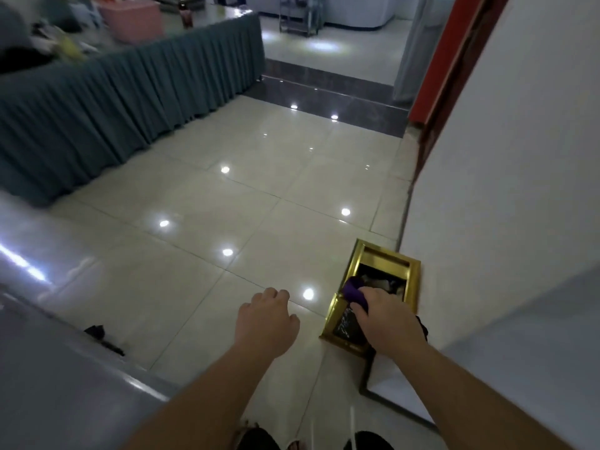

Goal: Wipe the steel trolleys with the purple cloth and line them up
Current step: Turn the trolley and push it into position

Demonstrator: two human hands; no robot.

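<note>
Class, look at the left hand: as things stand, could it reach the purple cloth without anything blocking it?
Probably yes. The left hand hovers empty beside the right hand, which grips the purple cloth over the gold bin. Only bare floor lies between them.

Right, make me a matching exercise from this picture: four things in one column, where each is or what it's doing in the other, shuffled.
Things:
1. purple cloth
2. left hand
3. pink tub
4. gold bin

Places or states:
A. on the skirted table, far left
B. held in the right hand
C. on the floor by the white wall
D. holds nothing, above the floor tiles

Pairs: 1-B, 2-D, 3-A, 4-C
</note>
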